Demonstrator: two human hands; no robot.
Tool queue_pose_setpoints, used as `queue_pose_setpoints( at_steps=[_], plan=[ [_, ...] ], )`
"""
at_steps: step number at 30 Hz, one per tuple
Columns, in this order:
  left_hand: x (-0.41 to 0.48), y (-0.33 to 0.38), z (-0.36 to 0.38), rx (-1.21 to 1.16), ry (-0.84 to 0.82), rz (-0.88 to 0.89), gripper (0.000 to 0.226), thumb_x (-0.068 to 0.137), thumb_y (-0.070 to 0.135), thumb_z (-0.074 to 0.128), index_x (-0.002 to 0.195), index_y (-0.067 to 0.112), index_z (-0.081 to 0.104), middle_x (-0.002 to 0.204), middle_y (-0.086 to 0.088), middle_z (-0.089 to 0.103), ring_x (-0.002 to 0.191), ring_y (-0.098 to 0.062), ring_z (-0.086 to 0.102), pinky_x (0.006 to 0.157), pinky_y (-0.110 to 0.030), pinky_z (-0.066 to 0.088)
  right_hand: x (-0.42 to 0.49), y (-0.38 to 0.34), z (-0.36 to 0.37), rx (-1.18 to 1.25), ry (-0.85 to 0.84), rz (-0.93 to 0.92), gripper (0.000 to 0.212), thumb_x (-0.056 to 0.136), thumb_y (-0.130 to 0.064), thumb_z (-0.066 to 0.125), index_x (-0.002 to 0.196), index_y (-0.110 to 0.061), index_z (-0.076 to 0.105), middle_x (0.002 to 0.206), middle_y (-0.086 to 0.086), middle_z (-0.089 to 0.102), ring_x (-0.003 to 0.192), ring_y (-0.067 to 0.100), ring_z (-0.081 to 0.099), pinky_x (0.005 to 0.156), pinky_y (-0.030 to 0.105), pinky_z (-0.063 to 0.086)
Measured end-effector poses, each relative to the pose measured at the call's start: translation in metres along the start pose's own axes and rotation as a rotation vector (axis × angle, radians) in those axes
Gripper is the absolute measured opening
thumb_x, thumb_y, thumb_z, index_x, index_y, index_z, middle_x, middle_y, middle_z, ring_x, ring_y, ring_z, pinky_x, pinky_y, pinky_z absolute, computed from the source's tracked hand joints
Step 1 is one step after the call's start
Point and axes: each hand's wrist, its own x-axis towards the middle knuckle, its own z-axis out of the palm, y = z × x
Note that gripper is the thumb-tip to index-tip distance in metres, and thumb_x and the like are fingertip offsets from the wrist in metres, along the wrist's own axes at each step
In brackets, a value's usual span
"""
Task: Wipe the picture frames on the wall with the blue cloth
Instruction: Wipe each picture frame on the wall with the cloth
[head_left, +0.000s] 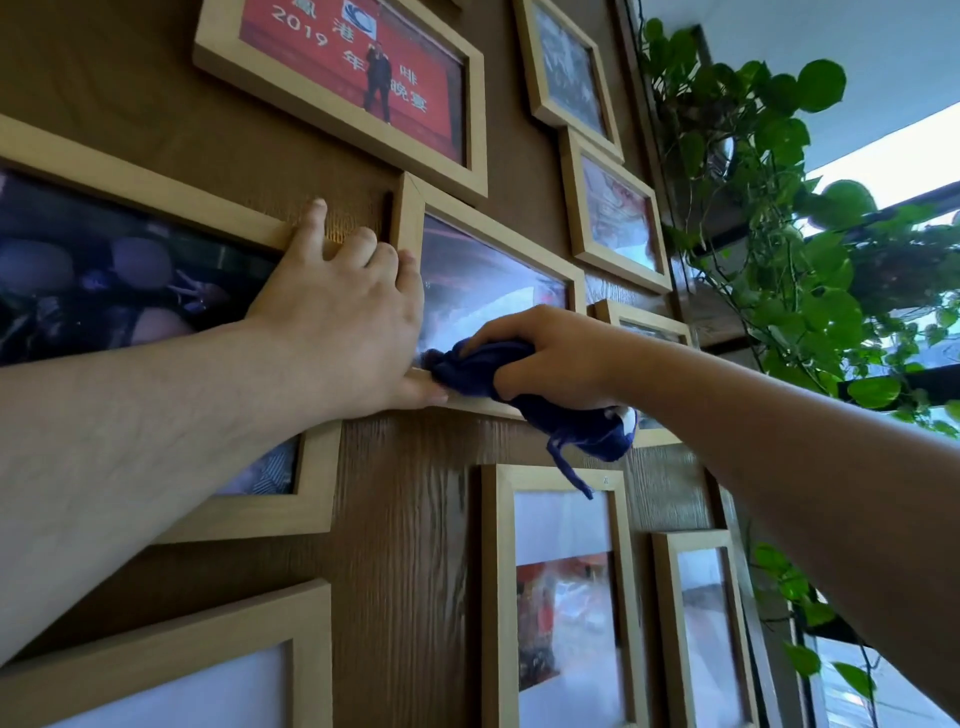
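Several light wooden picture frames hang on a brown wood-grain wall (405, 493). My right hand (556, 358) is closed around a bunched dark blue cloth (519, 395), pressing it on the lower edge of the middle frame (498, 228). A strand of the cloth dangles below. My left hand (343, 312) grips that frame's left side, thumb under its bottom left corner, fingers over its edge and on the wall. A large dark photo frame (130, 187) lies under my left forearm.
A frame with a red banner photo (343, 67) hangs above. Two small frames (613, 213) sit upper right, and two tall ones (561, 597) hang below. A leafy climbing plant (769, 218) on a dark shelf stands at the wall's right edge, near a bright window.
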Motion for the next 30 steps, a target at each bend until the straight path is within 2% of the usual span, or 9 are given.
queue_pose_setpoints(
  at_steps=[4, 9, 13, 15, 18, 21, 24, 28, 30],
  plan=[
    [0.0, -0.001, 0.0, 0.001, -0.022, -0.015, 0.118, 0.066, 0.089, 0.021, 0.146, 0.002, 0.017, 0.144, -0.017, 0.04, 0.135, -0.03, 0.033, 0.114, -0.063, 0.014, -0.004, 0.018, -0.003, -0.085, 0.005, 0.073, 0.035, 0.081, -0.03, 0.055, 0.111, -0.048, 0.055, 0.091, -0.014, 0.059, 0.072, 0.008, 0.06, 0.052, 0.016, 0.042],
    [-0.001, -0.002, 0.003, 0.006, -0.011, -0.012, 0.12, 0.06, 0.086, 0.012, 0.145, 0.001, 0.017, 0.142, -0.017, 0.041, 0.133, -0.03, 0.034, 0.114, -0.063, 0.014, -0.017, 0.054, -0.005, -0.271, 0.031, 0.17, 0.029, 0.085, -0.03, 0.055, 0.113, -0.038, 0.057, 0.087, -0.012, 0.059, 0.07, 0.003, 0.055, 0.054, 0.016, 0.036],
    [0.001, -0.001, 0.007, -0.002, -0.003, -0.014, 0.119, 0.064, 0.089, 0.024, 0.145, 0.002, 0.018, 0.142, -0.018, 0.041, 0.134, -0.031, 0.034, 0.113, -0.064, 0.014, -0.024, 0.07, -0.003, -0.367, 0.058, 0.225, 0.027, 0.084, -0.034, 0.054, 0.111, -0.038, 0.058, 0.082, -0.013, 0.056, 0.067, 0.005, 0.055, 0.052, 0.021, 0.036],
    [0.001, -0.001, 0.006, 0.0, 0.001, -0.015, 0.118, 0.066, 0.089, 0.03, 0.144, 0.001, 0.021, 0.142, -0.019, 0.04, 0.133, -0.032, 0.033, 0.113, -0.064, 0.014, -0.026, 0.07, 0.002, -0.52, 0.118, 0.206, 0.03, 0.083, -0.038, 0.052, 0.113, -0.04, 0.055, 0.082, -0.014, 0.051, 0.067, 0.006, 0.051, 0.049, 0.022, 0.032],
    [0.001, -0.001, 0.0, 0.037, 0.006, 0.007, 0.117, 0.069, 0.088, 0.029, 0.144, 0.0, 0.021, 0.148, -0.022, 0.031, 0.137, -0.034, 0.027, 0.114, -0.063, 0.011, -0.032, 0.064, 0.009, -0.662, 0.236, 0.168, 0.035, 0.083, -0.04, 0.05, 0.118, -0.037, 0.05, 0.095, -0.006, 0.047, 0.071, 0.014, 0.05, 0.047, 0.023, 0.027],
    [-0.009, -0.011, -0.011, 0.035, 0.034, 0.04, 0.114, 0.07, 0.086, 0.016, 0.147, 0.001, 0.011, 0.155, -0.024, 0.018, 0.143, -0.036, 0.015, 0.115, -0.062, 0.008, -0.038, 0.048, 0.012, -0.635, 0.39, 0.095, 0.04, 0.083, -0.038, 0.051, 0.122, -0.036, 0.044, 0.1, -0.003, 0.048, 0.066, 0.014, 0.048, 0.046, 0.02, 0.024],
    [-0.026, -0.022, -0.023, 0.024, 0.093, 0.09, 0.111, 0.069, 0.081, 0.005, 0.147, 0.002, 0.008, 0.156, -0.023, 0.018, 0.143, -0.036, 0.015, 0.116, -0.06, 0.012, -0.04, 0.023, 0.014, -0.626, 0.502, -0.007, 0.046, 0.082, -0.037, 0.052, 0.125, -0.035, 0.039, 0.102, -0.002, 0.048, 0.064, 0.015, 0.045, 0.047, 0.019, 0.024],
    [-0.048, -0.034, -0.032, 0.028, 0.14, 0.154, 0.106, 0.073, 0.079, 0.007, 0.146, 0.002, 0.009, 0.155, -0.022, 0.022, 0.142, -0.035, 0.021, 0.115, -0.058, 0.018, -0.035, -0.01, 0.022, -0.563, 0.583, -0.112, 0.048, 0.082, -0.036, 0.051, 0.129, -0.03, 0.041, 0.108, 0.005, 0.051, 0.068, 0.021, 0.051, 0.052, 0.028, 0.038],
    [-0.055, -0.038, -0.034, 0.043, 0.115, 0.161, 0.104, 0.075, 0.079, 0.01, 0.145, 0.003, 0.01, 0.155, -0.021, 0.023, 0.143, -0.034, 0.021, 0.115, -0.057, 0.018, -0.033, -0.02, 0.03, -0.527, 0.612, -0.13, 0.049, 0.083, -0.036, 0.051, 0.13, -0.029, 0.04, 0.108, 0.005, 0.051, 0.068, 0.02, 0.05, 0.052, 0.027, 0.037]
  ],
)
